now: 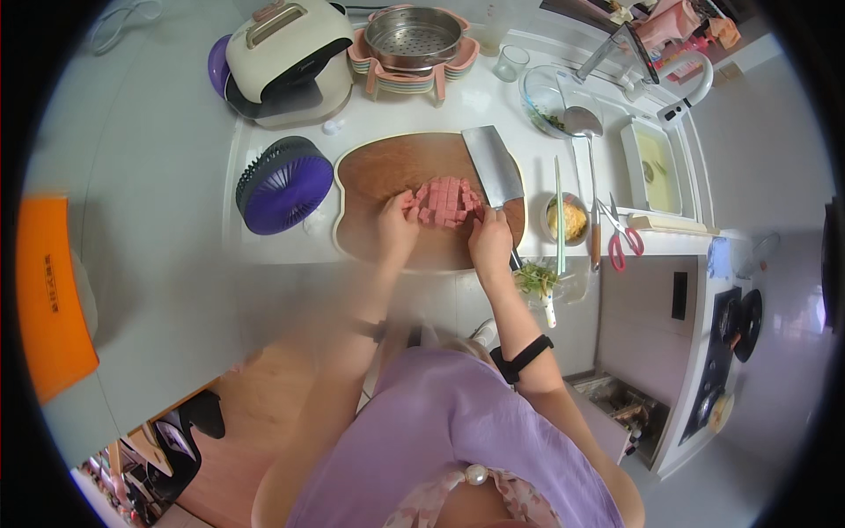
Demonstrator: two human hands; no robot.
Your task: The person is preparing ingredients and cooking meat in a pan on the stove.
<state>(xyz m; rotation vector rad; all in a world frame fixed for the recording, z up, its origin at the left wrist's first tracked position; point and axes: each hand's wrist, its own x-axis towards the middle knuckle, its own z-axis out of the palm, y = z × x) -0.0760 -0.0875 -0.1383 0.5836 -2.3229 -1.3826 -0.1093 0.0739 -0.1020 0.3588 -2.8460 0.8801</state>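
Observation:
Small pink cubes of diced luncheon meat (447, 200) lie in a loose block on a brown wooden cutting board (370, 171) with a pale rim. At the block's left edge, the thumb and fingertips of my left hand (398, 224) touch the outer cubes. My right hand (492, 239) meets the cubes on the right side, close to the handle of a cleaver (494, 165). The cleaver lies flat along the board's right side, its black handle partly hidden by that hand. Whether either hand pinches a cube is unclear.
A purple-and-black round part (285, 185) stands left of the board. Chopsticks (560, 218), a bowl of yellow food (566, 220), a spatula (593, 185) and red-handled scissors (620, 237) lie right. Behind are an appliance (290, 66), steamer pan (414, 39) and glass bowl (548, 99).

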